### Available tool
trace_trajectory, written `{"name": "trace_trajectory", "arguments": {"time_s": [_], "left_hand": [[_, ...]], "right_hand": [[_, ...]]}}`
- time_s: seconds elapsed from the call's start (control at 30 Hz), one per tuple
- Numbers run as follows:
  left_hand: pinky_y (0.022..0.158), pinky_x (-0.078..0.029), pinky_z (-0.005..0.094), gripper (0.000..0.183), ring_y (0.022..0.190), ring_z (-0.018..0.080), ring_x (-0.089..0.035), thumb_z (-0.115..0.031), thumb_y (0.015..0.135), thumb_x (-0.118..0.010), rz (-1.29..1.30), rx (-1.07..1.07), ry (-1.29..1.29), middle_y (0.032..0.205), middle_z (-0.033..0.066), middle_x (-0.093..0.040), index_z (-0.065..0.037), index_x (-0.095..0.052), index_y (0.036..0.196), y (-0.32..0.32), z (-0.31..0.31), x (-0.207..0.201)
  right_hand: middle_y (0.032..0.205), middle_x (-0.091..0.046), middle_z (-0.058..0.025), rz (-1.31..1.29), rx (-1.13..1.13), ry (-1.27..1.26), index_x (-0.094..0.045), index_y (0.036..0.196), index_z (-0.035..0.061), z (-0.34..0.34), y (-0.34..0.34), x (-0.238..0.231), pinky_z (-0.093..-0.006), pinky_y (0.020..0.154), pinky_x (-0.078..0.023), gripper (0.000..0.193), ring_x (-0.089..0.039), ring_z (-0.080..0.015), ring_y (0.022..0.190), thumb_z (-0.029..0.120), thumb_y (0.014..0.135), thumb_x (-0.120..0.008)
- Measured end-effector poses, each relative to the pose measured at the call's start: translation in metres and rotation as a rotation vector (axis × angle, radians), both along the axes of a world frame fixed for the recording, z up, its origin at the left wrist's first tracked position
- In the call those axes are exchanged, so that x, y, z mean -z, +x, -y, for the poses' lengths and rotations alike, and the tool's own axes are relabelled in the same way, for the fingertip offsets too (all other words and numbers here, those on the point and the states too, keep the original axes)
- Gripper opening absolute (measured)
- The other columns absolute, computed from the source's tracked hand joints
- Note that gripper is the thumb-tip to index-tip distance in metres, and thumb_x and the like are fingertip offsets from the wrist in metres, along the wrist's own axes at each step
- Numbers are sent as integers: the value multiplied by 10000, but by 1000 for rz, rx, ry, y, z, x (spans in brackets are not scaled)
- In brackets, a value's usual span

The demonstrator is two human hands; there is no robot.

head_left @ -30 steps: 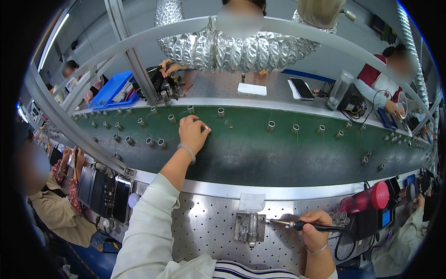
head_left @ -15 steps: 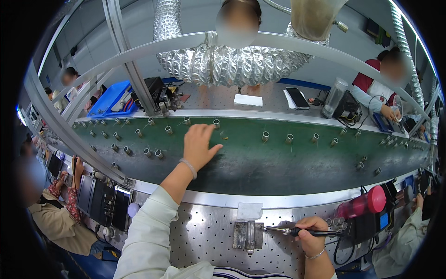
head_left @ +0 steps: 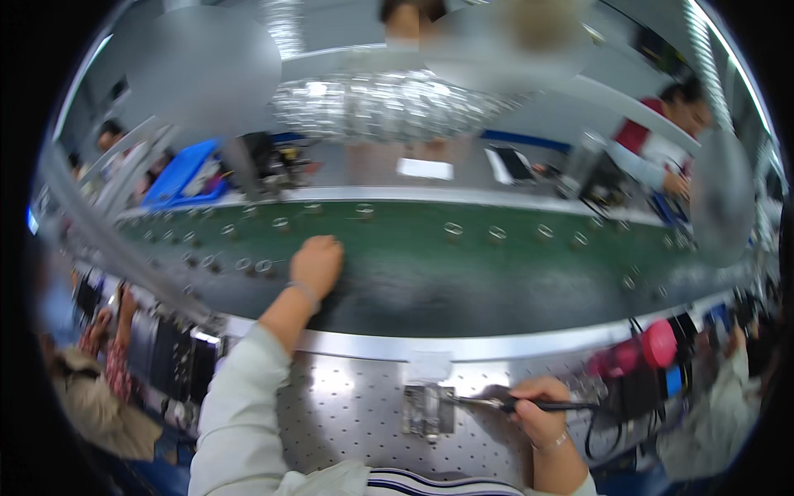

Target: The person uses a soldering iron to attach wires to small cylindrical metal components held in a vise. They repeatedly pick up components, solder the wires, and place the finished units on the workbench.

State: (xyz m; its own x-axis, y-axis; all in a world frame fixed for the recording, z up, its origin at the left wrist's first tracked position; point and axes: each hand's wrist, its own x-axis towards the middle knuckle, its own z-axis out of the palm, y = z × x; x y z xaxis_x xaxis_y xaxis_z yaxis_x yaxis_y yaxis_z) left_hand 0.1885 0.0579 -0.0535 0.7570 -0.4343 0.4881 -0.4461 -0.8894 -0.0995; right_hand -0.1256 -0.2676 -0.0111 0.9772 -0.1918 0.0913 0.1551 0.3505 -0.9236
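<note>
The right hand (head_left: 539, 411) grips a black pen-shaped tool (head_left: 571, 406) near the perforated metal table's (head_left: 347, 413) far edge, the left hand (head_left: 317, 264), too blurred to tell its grip, outstretched over a green belt (head_left: 413, 281) before a crinkled silver duct (head_left: 389, 103).

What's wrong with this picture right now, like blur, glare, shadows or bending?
In the head view, the silver duct looks motion-smeared; in the head view, glare whitens patches of the perforated metal worktop, and a shadow lies beside the right hand; the head view's fisheye lens bows the edges of the green belt, and that view's corners are black.
</note>
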Motion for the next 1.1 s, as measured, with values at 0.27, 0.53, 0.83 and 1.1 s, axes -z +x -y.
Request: {"name": "trace_trajectory", "arguments": {"time_s": [0.27, 0.53, 0.83, 1.1], "left_hand": [[866, -490, 381, 165, 999, 303, -595, -97, 837, -631, 41, 118, -18, 1057, 115, -633, -21, -659, 980, -34, -58, 3], [1002, -396, 475, 222, 1222, 383, -453, -55, 753, -685, -46, 214, -138, 1246, 156, -546, 20, -657, 960, -71, -13, -44], [968, -432, 454, 242, 1172, 355, -504, -86, 693, -722, -175, 680, -84, 1215, 143, -572, -30, -675, 924, -104, 96, -79], [879, -483, 409, 301, 1079, 321, -547, -154, 729, -716, -317, 1040, 213, 1151, 138, -588, -41, -651, 999, -93, 249, -93]], "right_hand": [[854, -664, -54, 34, -84, -87, -657, 878, 9, 0, 10, -7, -217, 631, -472, 93, -593, -75, 697, 10, 809, -718], [799, -640, -85, -25, -116, -6, -629, 910, -30, 1, 6, -6, -231, 616, -461, 117, -586, -104, 677, -9, 816, -696], [755, -658, -54, 50, 56, -489, -662, 874, 12, 1, 7, -15, -221, 606, -474, 142, -622, -92, 675, 88, 791, -748], [698, -606, -64, 370, 307, -1097, -622, 816, 57, -5, 11, -20, -325, 537, -480, 149, -599, -238, 608, 118, 742, -736]]}}
